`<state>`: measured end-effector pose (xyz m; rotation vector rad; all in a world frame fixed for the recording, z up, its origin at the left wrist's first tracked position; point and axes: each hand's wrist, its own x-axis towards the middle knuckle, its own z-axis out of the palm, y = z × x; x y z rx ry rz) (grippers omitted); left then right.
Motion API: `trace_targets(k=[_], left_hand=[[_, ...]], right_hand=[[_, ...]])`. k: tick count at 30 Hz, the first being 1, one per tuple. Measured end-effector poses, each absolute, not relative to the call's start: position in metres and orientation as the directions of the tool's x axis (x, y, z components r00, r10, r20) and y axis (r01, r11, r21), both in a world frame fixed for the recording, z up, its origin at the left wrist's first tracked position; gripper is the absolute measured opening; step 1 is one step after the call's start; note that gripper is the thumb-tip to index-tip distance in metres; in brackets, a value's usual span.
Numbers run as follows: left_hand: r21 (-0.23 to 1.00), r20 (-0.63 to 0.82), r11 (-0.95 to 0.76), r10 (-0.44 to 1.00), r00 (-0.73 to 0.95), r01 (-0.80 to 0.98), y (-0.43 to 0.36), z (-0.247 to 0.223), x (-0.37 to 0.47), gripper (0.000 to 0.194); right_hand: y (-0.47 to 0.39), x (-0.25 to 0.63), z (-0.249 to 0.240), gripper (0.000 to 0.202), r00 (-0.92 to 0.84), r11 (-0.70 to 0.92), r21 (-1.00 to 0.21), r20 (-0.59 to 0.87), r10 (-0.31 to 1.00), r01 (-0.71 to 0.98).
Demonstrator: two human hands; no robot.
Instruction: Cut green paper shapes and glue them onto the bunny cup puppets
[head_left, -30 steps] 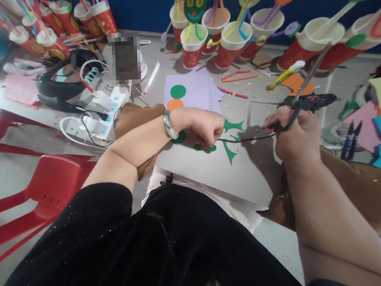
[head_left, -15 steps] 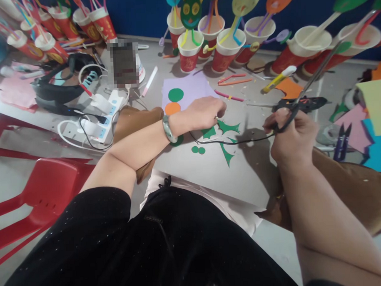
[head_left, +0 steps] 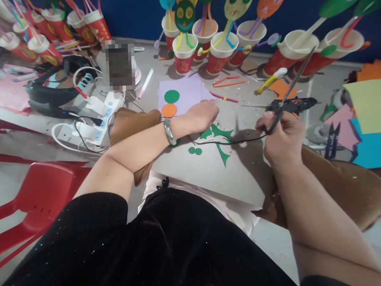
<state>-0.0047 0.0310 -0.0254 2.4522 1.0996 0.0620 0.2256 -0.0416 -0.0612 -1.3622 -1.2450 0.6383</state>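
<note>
My left hand (head_left: 202, 116), with a bangle on the wrist, is closed just above green paper scraps (head_left: 221, 135). Its fingertips are curled under, so anything between them is hidden. In my right hand (head_left: 284, 135) is a pair of scissors (head_left: 296, 79), the long dark blades pointing up and away to the right. A thin black cable (head_left: 237, 141) runs across the table between the two hands. Two small joined green circles (head_left: 195, 151) lie nearer to me. Beyond my left wrist, a green disc (head_left: 172, 96) and an orange disc (head_left: 169, 110) rest by purple paper (head_left: 188, 91).
A black glue gun (head_left: 297, 105) lies behind my right hand. Red paper cups (head_left: 220, 58) with paper faces line the back. Snips (head_left: 332, 141) and coloured paper (head_left: 369, 107) are at right. On the left are a power strip (head_left: 104, 123) and a red chair (head_left: 45, 190).
The whole view has shifted slightly, so most things appear a little further left. Both hands keep nearly the same places over the table, and the scissors remain in my right hand.
</note>
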Motion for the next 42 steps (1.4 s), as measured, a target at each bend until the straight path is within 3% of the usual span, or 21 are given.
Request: trace_targets(k=[4,7,9,13,17,20,25,28,34,38,42], left_hand=[[0.651,-0.073,-0.49,0.72,0.691,0.579,0.039,-0.027,-0.006,0.013],[0.87,-0.098,-0.275,0.717,0.69,0.409,0.039,-0.019,-0.005,0.009],[0.949,-0.134,-0.102,0.726,0.674,0.299,0.036,-0.011,-0.003,0.012],[0.963,-0.269,0.196,0.748,0.606,0.186,0.027,0.004,0.0,0.017],[0.938,-0.341,0.315,0.75,0.567,0.147,0.024,0.009,0.001,0.014],[0.96,-0.274,0.254,0.769,0.578,0.118,0.025,0.005,0.002,0.016],[0.979,0.076,-0.173,0.804,0.59,0.11,0.028,-0.009,0.002,0.015],[0.933,0.19,-0.335,0.77,0.61,0.132,0.03,-0.017,0.002,0.016],[0.848,0.333,-0.497,0.771,0.543,0.185,0.03,-0.021,0.002,0.014],[0.78,0.381,-0.56,0.779,0.497,0.279,0.026,-0.014,0.0,0.013],[0.721,0.421,-0.604,0.771,0.478,0.34,0.019,-0.007,-0.002,0.015]], right_hand=[[-0.042,0.226,-0.061,0.051,0.33,0.176,-0.941,0.27,0.905,0.288],[-0.042,0.226,-0.06,0.049,0.36,0.148,-0.965,0.221,0.907,0.218],[-0.04,0.223,-0.057,0.049,0.394,0.117,-0.985,0.158,0.906,0.126],[-0.039,0.218,-0.052,0.049,0.454,0.065,-0.998,0.064,0.889,0.013],[-0.04,0.217,-0.05,0.044,0.422,0.04,-0.999,0.039,0.906,0.007],[-0.041,0.218,-0.052,0.043,0.395,0.032,-0.999,0.029,0.918,-0.002],[-0.042,0.218,-0.05,0.039,0.385,0.0,-1.0,-0.005,0.923,-0.013],[-0.044,0.216,-0.046,0.037,0.386,0.005,-1.0,0.001,0.922,-0.009],[-0.046,0.216,-0.045,0.038,0.315,0.054,-0.996,0.028,0.949,-0.074],[-0.046,0.215,-0.045,0.049,0.296,0.082,-0.983,0.03,0.955,-0.167],[-0.046,0.215,-0.043,0.046,0.298,0.055,-0.981,-0.003,0.954,-0.185]])
